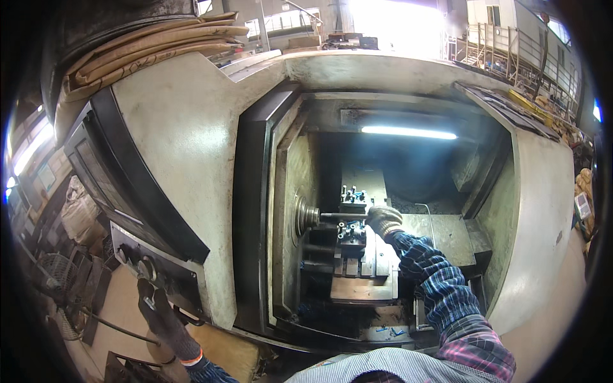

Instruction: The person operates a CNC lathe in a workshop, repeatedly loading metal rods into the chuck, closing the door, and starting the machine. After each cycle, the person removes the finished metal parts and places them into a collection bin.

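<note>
My right hand (384, 220), in a pale knit glove, reaches into the lathe and closes round the right end of a metal bar (341, 217). The bar lies level, its left end at the round chuck (306, 216); the glove hides its right end. Tool holders with bolts stand on both sides of the bar, one behind (353, 195) and one in front (351, 233). My left hand (167, 322), in a dark glove, is raised just below the control panel's dial (147, 268). Its fingers are drawn together around a small light-coloured piece, too small to name.
The lathe's pale housing (543, 223) frames the opening, with a strip lamp (408, 133) inside. A dark-framed screen panel (105, 172) stands at left. Flattened cardboard (153, 45) lies on top. Below the bar is the metal slide (364, 289); blue shavings (389, 331) lie near the front.
</note>
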The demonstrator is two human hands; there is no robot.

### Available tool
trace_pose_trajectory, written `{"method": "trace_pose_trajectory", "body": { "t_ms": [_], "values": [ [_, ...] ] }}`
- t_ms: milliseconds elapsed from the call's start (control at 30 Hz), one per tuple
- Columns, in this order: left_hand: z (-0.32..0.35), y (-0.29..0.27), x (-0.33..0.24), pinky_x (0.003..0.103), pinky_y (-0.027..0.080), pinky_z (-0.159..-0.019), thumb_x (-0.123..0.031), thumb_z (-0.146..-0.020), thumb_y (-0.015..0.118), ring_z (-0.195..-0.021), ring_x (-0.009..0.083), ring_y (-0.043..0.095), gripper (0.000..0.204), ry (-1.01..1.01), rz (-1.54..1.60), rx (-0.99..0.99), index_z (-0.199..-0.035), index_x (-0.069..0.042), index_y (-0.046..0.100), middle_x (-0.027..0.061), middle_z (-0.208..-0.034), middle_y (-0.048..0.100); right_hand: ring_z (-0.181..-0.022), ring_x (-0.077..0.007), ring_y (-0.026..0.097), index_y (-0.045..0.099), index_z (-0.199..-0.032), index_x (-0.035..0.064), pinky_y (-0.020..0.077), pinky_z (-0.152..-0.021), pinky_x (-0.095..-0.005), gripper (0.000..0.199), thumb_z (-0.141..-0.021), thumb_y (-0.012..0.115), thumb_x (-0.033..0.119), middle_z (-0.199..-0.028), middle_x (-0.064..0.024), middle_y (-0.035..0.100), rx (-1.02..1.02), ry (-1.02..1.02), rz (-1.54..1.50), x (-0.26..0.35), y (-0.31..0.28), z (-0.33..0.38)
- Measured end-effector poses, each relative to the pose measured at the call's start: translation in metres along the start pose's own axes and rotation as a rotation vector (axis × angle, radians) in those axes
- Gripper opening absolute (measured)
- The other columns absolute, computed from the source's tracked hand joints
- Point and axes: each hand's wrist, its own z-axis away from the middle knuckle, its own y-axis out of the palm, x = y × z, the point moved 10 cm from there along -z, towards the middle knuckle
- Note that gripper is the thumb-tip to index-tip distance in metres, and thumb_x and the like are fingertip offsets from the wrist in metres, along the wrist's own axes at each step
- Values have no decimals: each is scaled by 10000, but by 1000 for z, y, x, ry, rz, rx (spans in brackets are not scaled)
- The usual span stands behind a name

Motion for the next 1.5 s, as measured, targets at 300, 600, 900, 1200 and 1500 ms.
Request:
{"method": "trace_pose_trajectory", "body": {
  "t_ms": [300,600,900,1200,1500],
  "values": [
    [-3,29,-12,367,510,-1006,-163,-1071,534,-1213,269,629,382,50,-294,-34,-1379,64,555,179,-1393,621,-1094,-306,691,720,-1191,108,543,-940,-421,437,-879,775,409,-1142,-151,733,443,38,-217,23,46,-12],
    [6,25,4,356,526,-982,-104,-1049,559,-1192,252,611,382,48,-232,-135,-1404,37,535,180,-1353,608,-1033,-245,706,719,-1241,141,553,-908,-377,444,-899,749,424,-1132,-116,748,445,-98,-317,28,75,-33],
    [10,21,51,317,536,-908,-197,-1066,551,-1084,210,636,438,-288,105,-226,-1436,27,483,153,-1331,610,-1037,-237,697,710,-1264,132,536,-917,-375,366,-978,669,358,-1130,-102,752,470,-244,-473,48,76,-39],
    [12,34,9,537,485,-994,-222,-1020,543,-1117,362,590,377,-277,447,-197,-1308,8,623,202,-1226,642,-1106,-290,688,752,-1195,116,526,-964,-433,574,-926,616,604,-1154,-129,742,524,-213,84,38,101,-67],
    [14,30,5,498,561,-895,-124,-1012,562,-987,356,639,391,-93,313,-178,-1369,37,562,219,-1163,653,-1149,-357,670,700,-1250,74,515,-981,-457,728,-914,531,696,-1206,-167,724,603,-243,-260,130,72,-44]
  ]
}}
